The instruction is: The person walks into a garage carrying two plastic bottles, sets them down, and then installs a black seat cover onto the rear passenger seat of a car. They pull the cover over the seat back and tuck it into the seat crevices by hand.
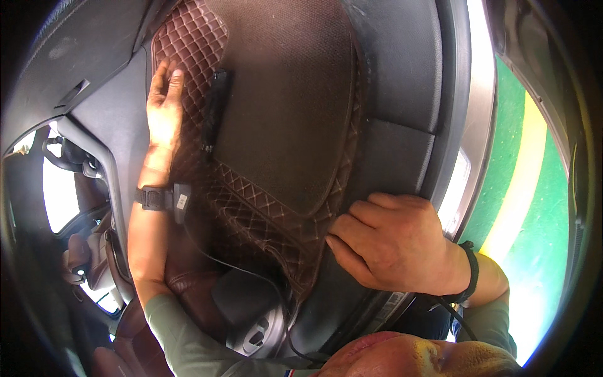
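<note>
A brown quilted car floor mat (188,33) with pale diamond stitching lines the footwell. Over it lies a dark woven mat panel (287,108). My left hand (164,110) rests its fingers on the quilted surface at the far left, fingers slightly apart, holding nothing. A narrow black object (216,108), its kind unclear, sits beside the panel's left edge. My right hand (395,245) is curled, knuckles up, at the quilted mat's right edge by the door sill. Its fingertips are hidden, so whether it pinches the mat edge is unclear.
A strapped device (181,202) on my left wrist trails a thin cable (235,269). Dark plastic sill trim (400,70) and a metal sill plate (478,80) border the footwell's right. Green floor (506,141) with a yellow line lies outside. A seat lever (256,337) is low in view.
</note>
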Demonstrator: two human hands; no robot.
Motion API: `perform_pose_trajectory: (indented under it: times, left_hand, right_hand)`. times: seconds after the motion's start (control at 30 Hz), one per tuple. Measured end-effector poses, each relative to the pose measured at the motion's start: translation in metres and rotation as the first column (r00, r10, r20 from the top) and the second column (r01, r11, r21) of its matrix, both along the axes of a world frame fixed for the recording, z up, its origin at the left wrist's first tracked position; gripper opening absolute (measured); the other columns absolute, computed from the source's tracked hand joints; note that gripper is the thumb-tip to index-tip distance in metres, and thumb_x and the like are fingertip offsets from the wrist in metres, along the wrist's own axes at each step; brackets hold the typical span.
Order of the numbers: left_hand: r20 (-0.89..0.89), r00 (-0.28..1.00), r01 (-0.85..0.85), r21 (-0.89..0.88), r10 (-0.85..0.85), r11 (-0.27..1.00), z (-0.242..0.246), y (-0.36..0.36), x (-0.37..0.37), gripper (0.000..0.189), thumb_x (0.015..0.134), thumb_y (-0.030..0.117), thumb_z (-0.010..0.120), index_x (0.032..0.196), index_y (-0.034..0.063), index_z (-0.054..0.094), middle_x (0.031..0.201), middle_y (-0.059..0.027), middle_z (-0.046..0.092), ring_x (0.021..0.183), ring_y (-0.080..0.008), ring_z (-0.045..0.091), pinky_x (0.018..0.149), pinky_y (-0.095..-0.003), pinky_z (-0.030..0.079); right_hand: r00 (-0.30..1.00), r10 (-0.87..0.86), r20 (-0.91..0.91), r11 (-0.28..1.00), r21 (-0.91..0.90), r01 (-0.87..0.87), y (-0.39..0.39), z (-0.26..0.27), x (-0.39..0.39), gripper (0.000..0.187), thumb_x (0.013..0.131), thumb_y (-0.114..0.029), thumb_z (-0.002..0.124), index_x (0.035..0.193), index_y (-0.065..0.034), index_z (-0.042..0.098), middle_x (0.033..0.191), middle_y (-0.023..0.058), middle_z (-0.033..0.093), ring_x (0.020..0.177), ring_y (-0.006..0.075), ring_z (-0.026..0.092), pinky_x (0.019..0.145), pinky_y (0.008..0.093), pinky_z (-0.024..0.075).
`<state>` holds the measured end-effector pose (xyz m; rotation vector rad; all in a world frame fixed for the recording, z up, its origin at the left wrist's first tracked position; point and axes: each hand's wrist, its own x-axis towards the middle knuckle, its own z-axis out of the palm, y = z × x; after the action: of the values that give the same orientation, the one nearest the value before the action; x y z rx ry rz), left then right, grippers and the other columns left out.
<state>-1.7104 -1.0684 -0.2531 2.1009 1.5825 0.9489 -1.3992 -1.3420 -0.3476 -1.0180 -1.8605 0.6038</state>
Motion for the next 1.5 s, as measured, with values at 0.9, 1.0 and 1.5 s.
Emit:
perform_pose_trajectory:
  times: [0.9, 1.0, 1.5]
  left_hand:
    - [0.956, 0.289, 0.569, -0.124, -0.057, 0.813, 0.135, 0.013, -0.057, 0.090, 0.106, 0.059, 0.033, 0.157, -0.0146, 0.017, 0.161, -0.0352, 0.030, 0.150, -0.0431, 0.036, 0.120, -0.0534, 0.036]
    - [0.980, 0.198, 0.571, -0.102, -0.017, 0.815, 0.143, 0.008, -0.049, 0.097, 0.105, 0.062, 0.035, 0.157, -0.0160, 0.011, 0.162, -0.0371, 0.025, 0.151, -0.0448, 0.033, 0.120, -0.0546, 0.035]
    - [0.992, 0.121, 0.451, -0.089, 0.038, 0.888, 0.152, -0.027, -0.016, 0.066, 0.104, 0.041, 0.059, 0.136, -0.0144, 0.040, 0.135, -0.0391, 0.051, 0.120, -0.0405, 0.061, 0.107, -0.0460, 0.053]
  right_hand:
    - [0.997, -0.074, 0.028, 0.997, 0.000, 0.074, -0.002, 0.000, -0.003, 0.013, 0.085, -0.021, 0.068, 0.080, -0.0113, 0.061, 0.074, 0.0029, 0.058, 0.069, 0.0221, 0.063, 0.059, 0.0335, 0.0543]
    - [0.989, -0.071, 0.133, 0.991, -0.106, 0.086, -0.004, 0.010, -0.004, 0.018, 0.091, -0.025, 0.068, 0.086, -0.0080, 0.066, 0.074, 0.0070, 0.064, 0.074, 0.0269, 0.067, 0.064, 0.0385, 0.0570]
    - [0.919, -0.165, 0.358, 0.971, -0.103, 0.215, -0.005, 0.027, -0.035, 0.009, 0.085, -0.017, 0.074, 0.085, -0.0078, 0.071, 0.079, 0.0122, 0.070, 0.076, 0.0336, 0.069, 0.070, 0.0418, 0.0565]
